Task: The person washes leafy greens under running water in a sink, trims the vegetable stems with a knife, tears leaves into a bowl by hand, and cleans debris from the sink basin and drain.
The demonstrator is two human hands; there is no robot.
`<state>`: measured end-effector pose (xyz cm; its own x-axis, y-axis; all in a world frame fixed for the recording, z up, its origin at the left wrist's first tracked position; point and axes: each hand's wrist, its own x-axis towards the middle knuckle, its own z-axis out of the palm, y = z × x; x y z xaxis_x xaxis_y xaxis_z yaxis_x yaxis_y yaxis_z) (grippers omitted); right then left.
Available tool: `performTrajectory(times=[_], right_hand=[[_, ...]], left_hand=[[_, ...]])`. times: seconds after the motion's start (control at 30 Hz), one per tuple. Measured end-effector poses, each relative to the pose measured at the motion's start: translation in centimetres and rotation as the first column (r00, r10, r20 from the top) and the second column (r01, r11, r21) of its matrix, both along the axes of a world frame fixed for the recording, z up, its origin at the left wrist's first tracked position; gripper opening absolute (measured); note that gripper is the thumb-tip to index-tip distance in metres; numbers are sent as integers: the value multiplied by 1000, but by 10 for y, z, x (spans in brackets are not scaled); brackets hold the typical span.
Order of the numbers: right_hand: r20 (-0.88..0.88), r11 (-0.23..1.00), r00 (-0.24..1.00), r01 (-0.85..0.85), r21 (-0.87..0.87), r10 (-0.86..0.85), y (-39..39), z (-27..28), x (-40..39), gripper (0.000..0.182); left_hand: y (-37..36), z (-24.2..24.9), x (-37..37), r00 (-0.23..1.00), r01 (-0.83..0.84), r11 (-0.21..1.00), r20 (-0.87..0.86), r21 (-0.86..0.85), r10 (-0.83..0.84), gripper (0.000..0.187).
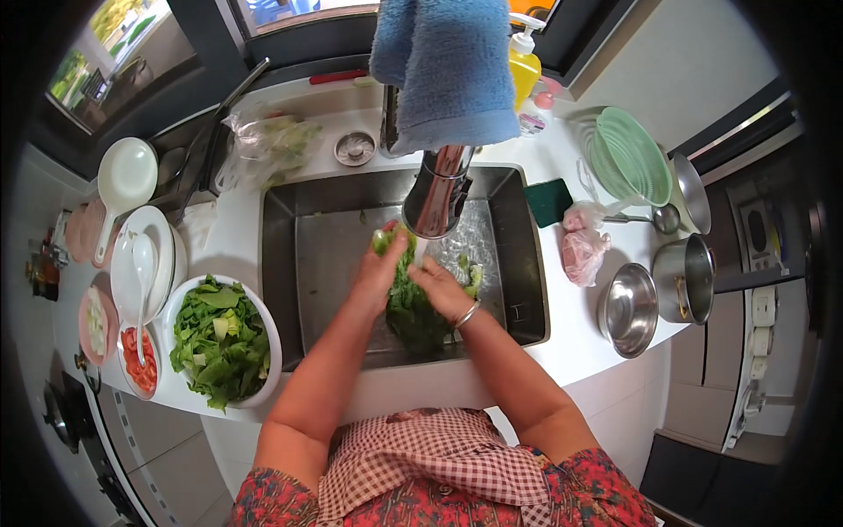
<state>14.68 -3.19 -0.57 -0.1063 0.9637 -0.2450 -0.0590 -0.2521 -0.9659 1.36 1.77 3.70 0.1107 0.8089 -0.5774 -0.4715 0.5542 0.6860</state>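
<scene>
Over the steel sink (338, 255), leafy greens (415, 316) hang beneath the chrome faucet (436, 198), where water runs down. My left hand (379, 263) is closed round the stem end of the greens, just left of the faucet. On the right, my right hand (442, 288) has its fingers curled against the same greens, below the spout, and a bracelet circles that wrist. Small leaf pieces (474, 279) show beside it in the sink. A blue towel (457, 79) hangs over the faucet and hides its upper part.
Left of the sink stand a white bowl of cut greens (219, 338), sliced tomatoes (140, 358) and white plates (132, 237). To the right are a steel bowl (629, 307), a pot (683, 281), a pink plastic bag (583, 246), a green scouring pad (548, 203) and a green basket (628, 158).
</scene>
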Motion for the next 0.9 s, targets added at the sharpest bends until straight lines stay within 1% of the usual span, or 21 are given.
performTrajectory(times=[0.03,0.07,0.1,0.13,0.17,0.23,0.27,0.3,0.33,0.37,0.4,0.43,0.47,0.5,0.53,0.57,0.63,0.67,0.77,0.8,0.9], right_hand=[[3,1000,1000,-6,-2,6,-3,-4,-1,40],[240,990,970,-54,130,21,-6,-9,-2,41],[461,961,887,-132,245,4,-7,-4,-6,42],[487,974,872,-150,167,51,-11,3,-6,41],[487,973,871,-160,165,60,-13,7,-5,41],[533,980,839,-179,87,106,-16,11,1,45],[538,979,835,-187,87,112,-15,14,8,45],[504,954,856,-238,181,118,-15,18,18,52],[468,920,874,-281,275,128,-14,21,26,60],[468,919,874,-285,273,132,-14,25,34,60],[335,956,940,-160,247,71,-12,30,41,71],[199,980,980,-37,197,-3,-12,35,44,82],[199,982,980,-39,186,1,-9,39,46,82],[184,978,977,-134,159,104,-1,47,47,84],[165,964,965,-228,134,205,4,54,48,86],[165,965,965,-228,128,205,6,60,45,86],[237,925,926,-337,173,293,11,70,30,73],[91,940,951,-308,149,297,10,73,24,69],[81,948,953,-299,112,291,8,76,19,68],[190,956,945,-284,73,266,4,86,16,64],[204,966,946,-257,-3,252,-4,97,10,66]], left_hand=[[2,-10,4,988,122,980,-117,156,-104,55],[3,-21,7,951,254,923,-247,291,-184,61],[3,-22,8,953,246,926,-246,287,-177,61],[4,-24,8,916,332,875,-341,352,-210,64],[5,-25,9,870,417,814,-436,404,-229,68],[5,-28,9,846,448,795,-481,408,-230,62],[6,-30,8,817,455,785,-548,420,-181,58],[4,-33,7,780,467,774,-611,427,-134,53],[2,-27,7,782,463,777,-610,426,-132,53],[1,-21,8,822,384,766,-569,515,-29,47],[0,-11,8,852,301,742,-519,598,72,40],[-1,-1,8,851,298,748,-519,593,73,40],[-1,10,10,911,302,737,-410,605,-37,38],[0,16,13,946,301,725,-289,620,-145,36],[1,19,17,960,273,726,-227,631,-164,39],[-2,22,21,960,272,730,-224,627,-166,39],[-6,38,25,989,148,742,-88,654,-120,38],[-5,44,23,986,159,712,-149,684,-77,38],[-7,67,6,969,198,776,-237,599,-64,38],[-7,65,7,992,119,779,-104,615,-69,38],[-13,59,4,992,121,739,-111,663,-63,35]])
